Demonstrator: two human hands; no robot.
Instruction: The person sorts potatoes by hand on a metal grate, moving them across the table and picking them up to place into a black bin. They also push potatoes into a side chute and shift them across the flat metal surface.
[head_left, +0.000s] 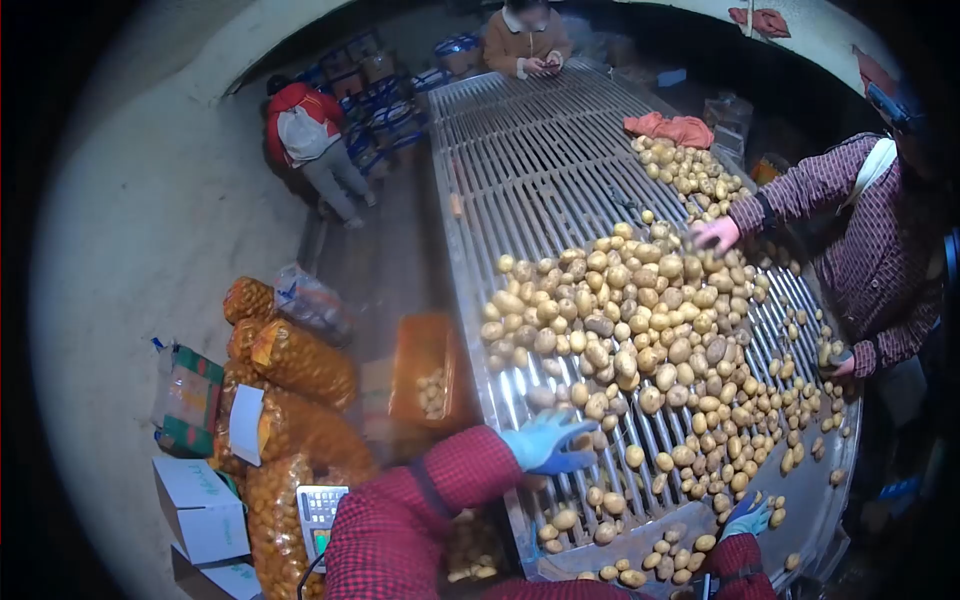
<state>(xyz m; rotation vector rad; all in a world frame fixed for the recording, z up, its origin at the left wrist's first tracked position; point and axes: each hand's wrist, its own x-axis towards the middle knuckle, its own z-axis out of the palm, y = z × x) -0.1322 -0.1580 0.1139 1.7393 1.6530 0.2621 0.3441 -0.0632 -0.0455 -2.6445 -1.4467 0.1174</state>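
Observation:
My left hand [550, 442], in a light blue glove with a darker blue palm, reaches over the metal bars at the near left edge of the potato pile [640, 310]. Its fingers are spread and no potato is in them. My right hand [748, 515], gloved alike, is low on the right, above the smooth metal plate [810, 500] at the near end of the grate. Its fingers look apart, with loose potatoes [792, 458] close by. Several potatoes [680, 560] lie between my arms.
A co-worker's pink-gloved hand [716, 234] is over the pile on the right. Another person stands at the far end of the slatted metal table [520, 150]; one bends by stacked boxes. Filled net sacks [300, 365], a scale [322, 508] and an orange crate [422, 370] are left.

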